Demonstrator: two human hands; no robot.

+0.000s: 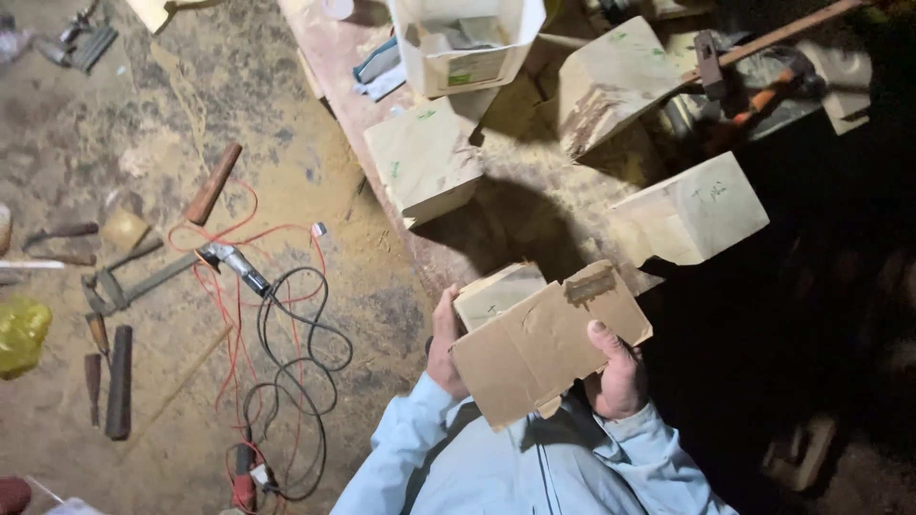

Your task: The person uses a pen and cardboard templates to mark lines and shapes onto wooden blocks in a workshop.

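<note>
From the head camera, both hands hold a flat piece of cardboard (549, 343) close in front of the chest, its long axis running from lower left up to the right. The right hand (618, 374) grips the lower right edge, thumb lying across the face; the left hand (445, 345) is curled round the left edge, fingers hidden behind. Just behind the cardboard's upper left corner a small wood block (496, 292) shows; whether the left hand also bears it I cannot tell. Beyond, on the bench (334, 57), stand larger pale blocks (425, 157), one well to the right (692, 210), and a white box (463, 43). On the floor to the left lie a red and black tangle of cable (277, 334), a clamp (124, 286) and chisels (119, 381).
</note>
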